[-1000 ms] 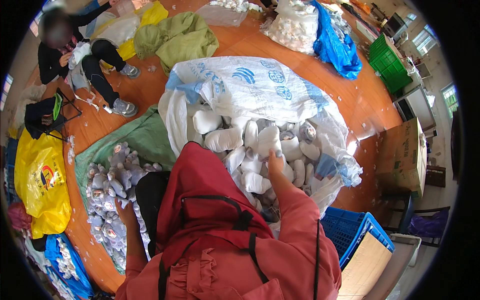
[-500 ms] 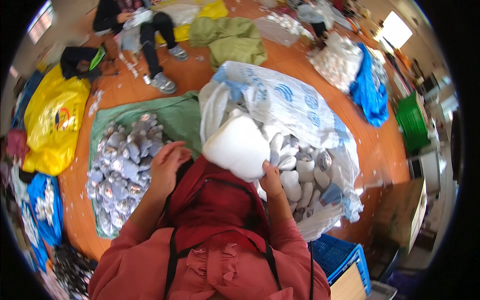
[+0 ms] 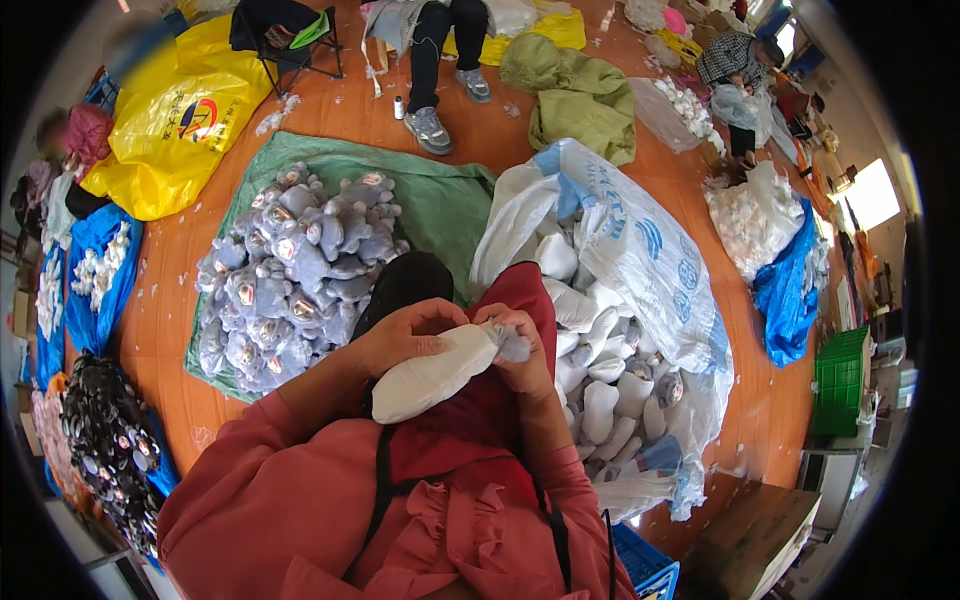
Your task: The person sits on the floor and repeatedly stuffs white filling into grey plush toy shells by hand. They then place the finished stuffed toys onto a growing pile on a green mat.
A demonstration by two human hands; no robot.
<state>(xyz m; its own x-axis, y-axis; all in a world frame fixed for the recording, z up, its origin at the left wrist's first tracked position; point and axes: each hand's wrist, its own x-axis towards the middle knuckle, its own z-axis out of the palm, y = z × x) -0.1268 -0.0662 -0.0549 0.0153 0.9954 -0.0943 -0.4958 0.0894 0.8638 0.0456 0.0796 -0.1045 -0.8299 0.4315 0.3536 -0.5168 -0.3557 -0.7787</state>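
Over my lap, on the dark red apron (image 3: 450, 455), I hold a white stuffed plush piece (image 3: 428, 378) with a small grey fuzzy part at its right end. My left hand (image 3: 405, 340) grips its upper left side, fingers curled over the top. At the grey end, my right hand (image 3: 522, 352) is closed around it, with fingertips pinched together; what exactly they pinch is too small to see. Left of my knees, a heap of grey plush pieces (image 3: 300, 262) lies on a green sheet (image 3: 440, 190). To the right, an open white woven sack (image 3: 650, 265) holds several white stuffed pieces (image 3: 600, 410).
Ahead, a seated person's shoes (image 3: 430, 130) stand near an olive cloth (image 3: 575, 95). A yellow sack (image 3: 185, 120) and black plush pieces (image 3: 105, 440) lie at left. On the right are a blue sack (image 3: 785, 295), a green crate (image 3: 840, 380), a cardboard box (image 3: 750, 540) and a blue crate (image 3: 640, 565).
My left hand has come from beside the grey heap onto the white plush piece. The piece is turned and lower over my lap, its grey end now showing in my right hand. The view has shifted.
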